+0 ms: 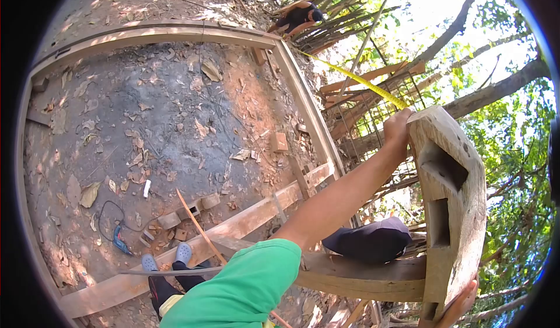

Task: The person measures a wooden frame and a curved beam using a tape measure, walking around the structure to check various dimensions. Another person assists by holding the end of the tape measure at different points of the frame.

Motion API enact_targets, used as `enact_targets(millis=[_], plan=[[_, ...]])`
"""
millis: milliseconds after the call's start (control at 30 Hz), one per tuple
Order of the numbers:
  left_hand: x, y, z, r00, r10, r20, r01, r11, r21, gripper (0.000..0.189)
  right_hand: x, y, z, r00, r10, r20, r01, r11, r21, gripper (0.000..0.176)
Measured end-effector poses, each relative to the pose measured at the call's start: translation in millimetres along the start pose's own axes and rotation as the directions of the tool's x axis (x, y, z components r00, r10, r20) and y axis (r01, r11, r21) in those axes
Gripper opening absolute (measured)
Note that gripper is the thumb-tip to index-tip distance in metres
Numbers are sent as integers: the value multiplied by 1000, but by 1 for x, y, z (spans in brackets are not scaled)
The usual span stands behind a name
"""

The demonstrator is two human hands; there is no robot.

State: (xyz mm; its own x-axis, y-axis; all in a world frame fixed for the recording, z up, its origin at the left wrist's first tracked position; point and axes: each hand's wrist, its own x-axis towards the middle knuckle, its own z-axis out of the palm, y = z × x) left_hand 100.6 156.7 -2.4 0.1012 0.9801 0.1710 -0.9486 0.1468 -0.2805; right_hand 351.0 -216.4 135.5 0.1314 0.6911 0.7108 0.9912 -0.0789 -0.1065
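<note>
My left hand (398,128), at the end of a green-sleeved arm, is closed at the upper end of a thick wooden post (469,211). A yellow measuring tape (364,83) runs from its fingertips toward the top centre. Several rectangular sockets are cut into the post. Low on the post's right side, my right hand (464,303) is wrapped round the edge, partly hidden by the wood. A curved beam (361,281) meets the post near its lower end.
A person (300,18) bends at the far corner of a large timber frame (146,33). A dark cap-like shape (373,240) is beside the curved beam. Wood blocks (169,219), a blue power tool (121,240) and its cable lie on leafy ground. Branches and stacked poles stand beyond.
</note>
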Motion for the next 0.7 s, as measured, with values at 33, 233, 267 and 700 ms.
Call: enact_targets(millis=[33, 233, 267, 700], plan=[[1, 0, 0, 1000, 3, -5, -3, 1000, 0, 24, 0, -1, 0, 1000, -2, 2, 2, 1000, -21, 59], [6, -4, -4, 1000, 27, 8, -27, 1000, 5, 22, 0, -3, -1, 1000, 19, 12, -18, 999, -41, 62], [6, -5, -4, 1000, 25, 18, -25, 1000, 0, 21, -1, -5, 0, 1000, 12, 8, -11, 999, -42, 62], [0, -1, 2, 1000, 5, 8, -5, 1000, -29, 17, -4, -16, 5, 1000, 27, -5, -27, 1000, -1, 59]])
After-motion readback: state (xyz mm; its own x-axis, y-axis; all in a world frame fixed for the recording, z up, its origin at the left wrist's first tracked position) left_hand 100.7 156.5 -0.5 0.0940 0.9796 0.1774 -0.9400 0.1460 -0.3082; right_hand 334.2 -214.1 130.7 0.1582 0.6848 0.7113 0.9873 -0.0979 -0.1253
